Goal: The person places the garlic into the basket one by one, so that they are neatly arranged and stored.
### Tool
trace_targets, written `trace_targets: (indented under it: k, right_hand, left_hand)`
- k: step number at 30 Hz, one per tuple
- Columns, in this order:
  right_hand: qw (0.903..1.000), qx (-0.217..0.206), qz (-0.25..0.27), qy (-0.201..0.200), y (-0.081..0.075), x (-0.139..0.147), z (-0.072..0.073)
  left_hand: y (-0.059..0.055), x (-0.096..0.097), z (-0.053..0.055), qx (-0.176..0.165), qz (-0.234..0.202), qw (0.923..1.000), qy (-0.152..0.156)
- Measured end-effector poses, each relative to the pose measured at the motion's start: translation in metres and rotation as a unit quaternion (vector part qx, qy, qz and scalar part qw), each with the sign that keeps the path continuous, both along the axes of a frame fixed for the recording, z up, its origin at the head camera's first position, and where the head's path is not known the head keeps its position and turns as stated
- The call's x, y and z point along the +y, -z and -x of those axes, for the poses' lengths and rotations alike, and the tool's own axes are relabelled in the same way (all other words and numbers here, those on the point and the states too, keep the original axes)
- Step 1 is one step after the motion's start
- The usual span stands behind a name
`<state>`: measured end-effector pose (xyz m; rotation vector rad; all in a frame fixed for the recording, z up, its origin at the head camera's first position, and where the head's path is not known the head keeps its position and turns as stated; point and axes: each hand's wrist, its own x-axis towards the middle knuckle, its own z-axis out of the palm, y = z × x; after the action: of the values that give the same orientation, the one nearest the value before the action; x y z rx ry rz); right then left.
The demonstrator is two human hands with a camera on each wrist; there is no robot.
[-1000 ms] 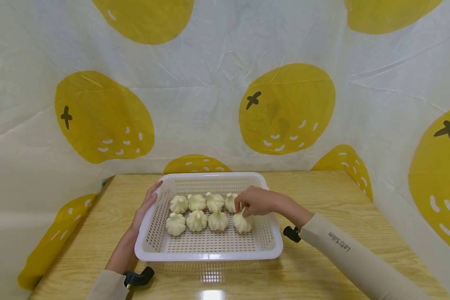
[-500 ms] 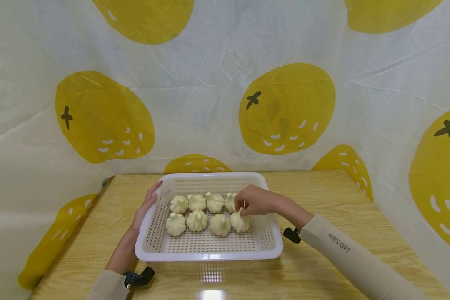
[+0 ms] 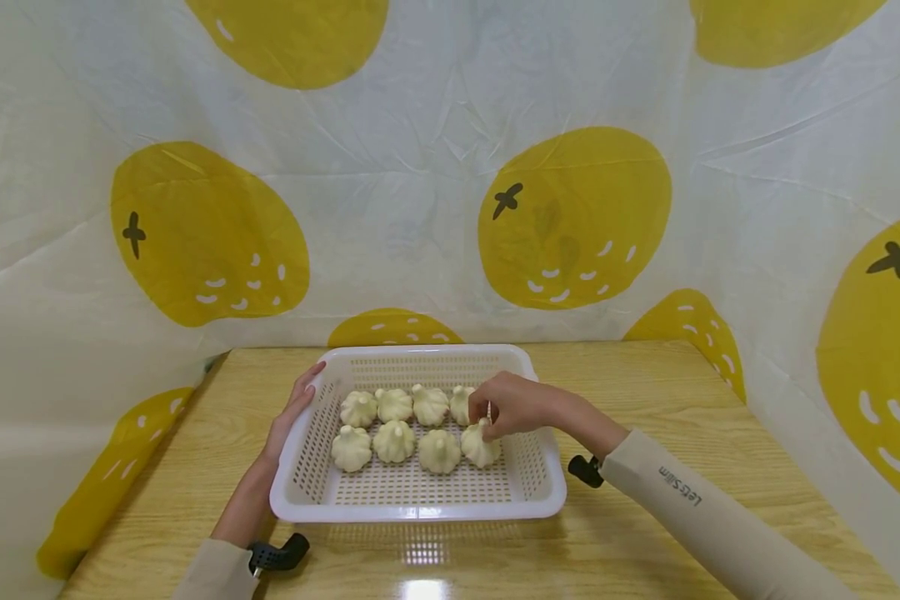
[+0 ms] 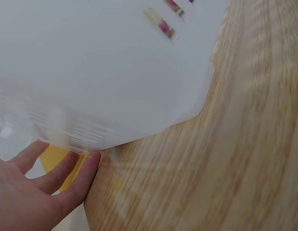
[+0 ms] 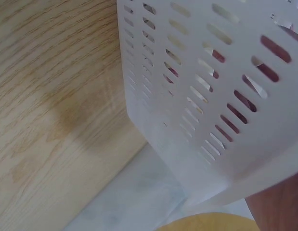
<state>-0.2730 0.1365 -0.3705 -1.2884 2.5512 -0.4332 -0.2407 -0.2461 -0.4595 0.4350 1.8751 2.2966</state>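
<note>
A white plastic basket (image 3: 420, 512) with slotted walls holds several pale garlic bulbs in two rows, stems up. My right hand (image 3: 516, 402) reaches over its right side and pinches the top of the right-hand garlic bulb (image 3: 480, 451) in the near row, which rests on the basket floor. Just left of it sits another near-row bulb (image 3: 438, 454). The far-right bulb of the back row (image 3: 460, 406) is partly covered by my fingers. My left hand (image 3: 291, 414) lies along the basket's left side; in the left wrist view its straight fingers (image 4: 84, 175) touch the outer wall.
The basket stands on a wooden table (image 3: 630, 500), whose left and back edges meet a white curtain (image 3: 390, 242) printed with yellow fruit. A black wrist device (image 3: 279, 554) sits at my left cuff and another (image 3: 585, 471) at my right.
The pinched garlic bulb has shifted slightly left, and the near-row bulb beside it has moved a little toward me and right. My left hand and the basket stay put.
</note>
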Motion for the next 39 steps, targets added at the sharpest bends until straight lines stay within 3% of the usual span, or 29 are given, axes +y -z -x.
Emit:
trace_targets:
  k: [12, 23, 34, 39]
  right_hand:
    - [0.9991, -0.004, 0.041, 0.004, -0.012, 0.013, 0.0]
    - [0.9932, -0.006, 0.091, 0.072, -0.023, 0.045, -0.001]
    - [0.9793, 0.008, 0.157, 0.127, -0.017, 0.085, 0.0]
    - [0.9747, 0.019, 0.158, 0.157, -0.011, 0.107, -0.001]
  left_hand:
    - [0.0, 0.0, 0.0, 0.005, 0.002, 1.0, 0.0]
    - [0.001, 0.002, 0.001, -0.008, -0.009, 0.9999, 0.001]
    - [0.004, 0.002, 0.002, -0.001, -0.003, 0.9999, 0.013]
    - [0.004, 0.001, 0.002, 0.001, -0.006, 0.9999, 0.013]
